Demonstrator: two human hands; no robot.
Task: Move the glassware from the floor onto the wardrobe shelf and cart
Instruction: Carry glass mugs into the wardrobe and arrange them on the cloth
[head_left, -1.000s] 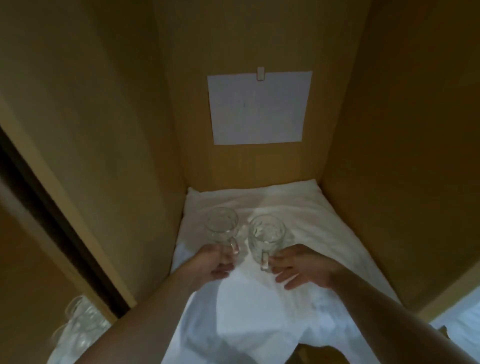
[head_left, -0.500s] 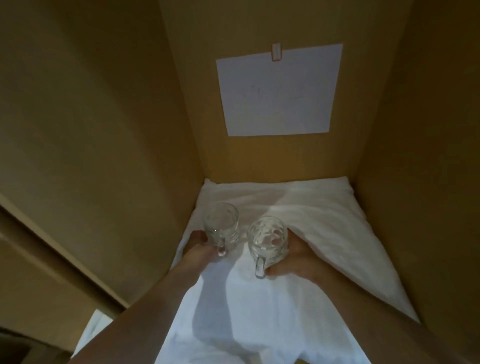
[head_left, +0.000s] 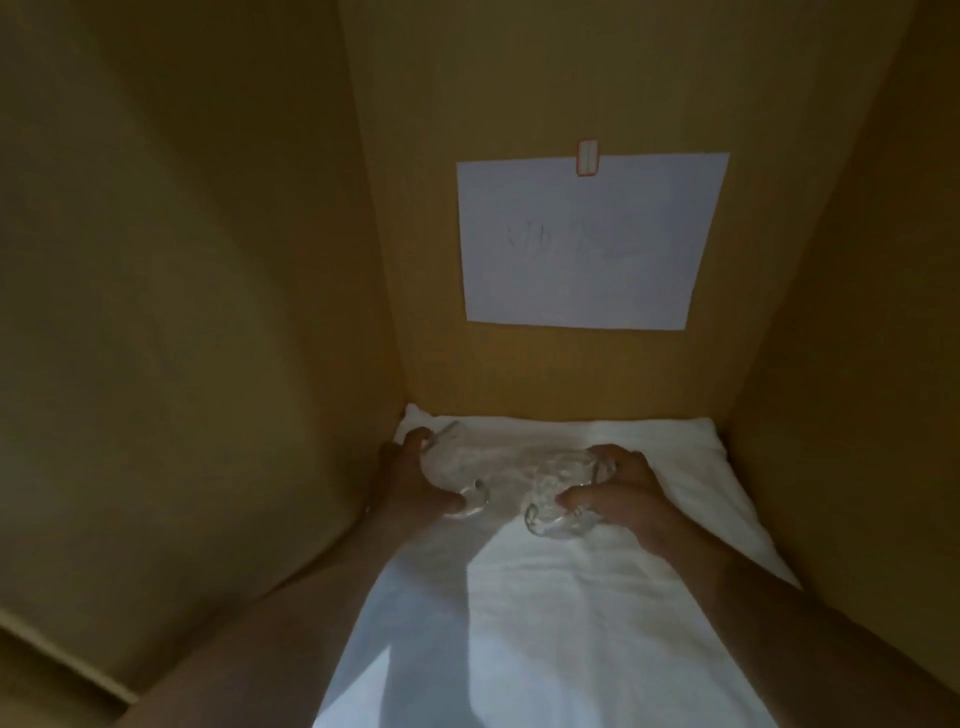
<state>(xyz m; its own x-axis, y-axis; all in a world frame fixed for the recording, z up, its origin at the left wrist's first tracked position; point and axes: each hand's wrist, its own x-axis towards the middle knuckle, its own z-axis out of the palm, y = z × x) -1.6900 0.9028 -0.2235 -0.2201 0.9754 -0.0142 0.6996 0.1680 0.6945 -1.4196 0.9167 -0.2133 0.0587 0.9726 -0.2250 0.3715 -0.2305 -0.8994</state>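
Two glass mugs on white cloth; L hand & R hand fingers each grip one.

Dim, warm-toned frame with wide-angle bending at the edges. Light falls from behind onto the white cloth, where arm shadows cross. The centre is motion-blurred.

Both mugs are clear glass with a dimpled, glossy surface: the left mug in the left hand, the right mug in the right hand. Beneath the hands lies white cloth, matt and lightly creased. Beyond the hands, the wardrobe panels are smooth matt wood; the sheet is matt white paper.
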